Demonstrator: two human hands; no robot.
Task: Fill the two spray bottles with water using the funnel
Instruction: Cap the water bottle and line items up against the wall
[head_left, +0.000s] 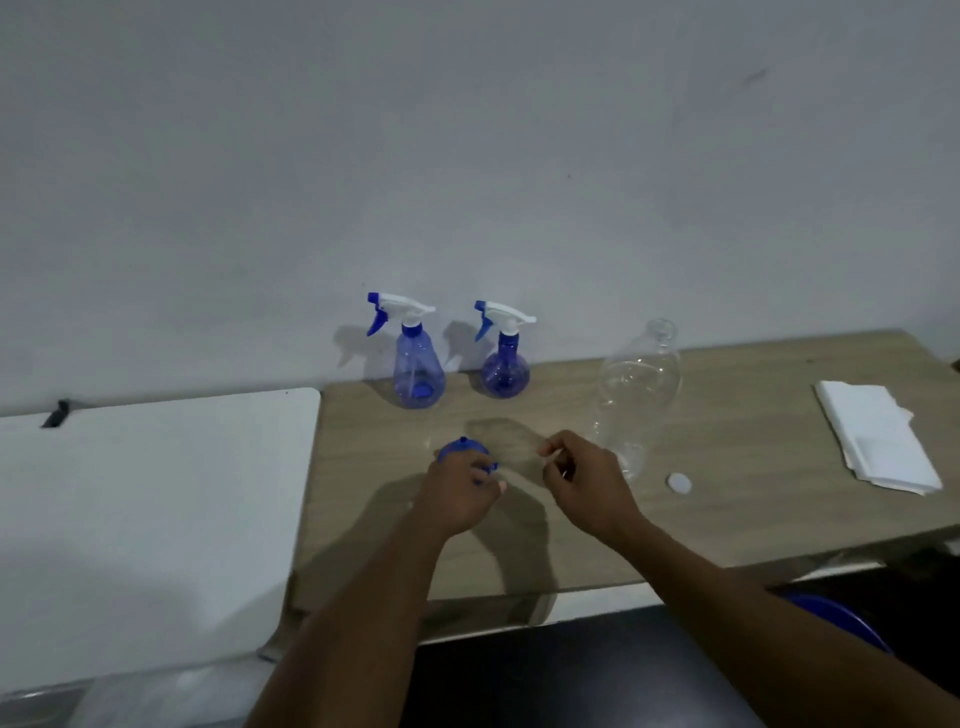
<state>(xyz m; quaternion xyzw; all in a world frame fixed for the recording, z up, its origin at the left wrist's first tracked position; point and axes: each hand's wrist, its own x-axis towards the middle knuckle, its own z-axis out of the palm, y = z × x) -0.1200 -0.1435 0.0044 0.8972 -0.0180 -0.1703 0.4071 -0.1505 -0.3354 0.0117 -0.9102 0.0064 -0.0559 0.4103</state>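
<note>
Funnel (460, 448): blue, gripped in the left hand's (457, 499) curled fingers, low over the table (727, 467).
Funnel axis: blurred, cannot tell.
Right hand (587, 483): curled just beside the funnel; grasp unclear.
Bottles: tall spray bottle (418, 374) and round spray bottle (505, 371) upright by the wall, nozzles left.

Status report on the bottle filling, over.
Left hand grips blue funnel; right hand curled, hold unclear. Tall spray bottle, round spray bottle upright, trigger heads on. Clear bottle uncapped beside right hand.

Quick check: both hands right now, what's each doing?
Left hand: grips the blue funnel.
Right hand: fingers curled; whether it holds anything cannot be told.
</note>
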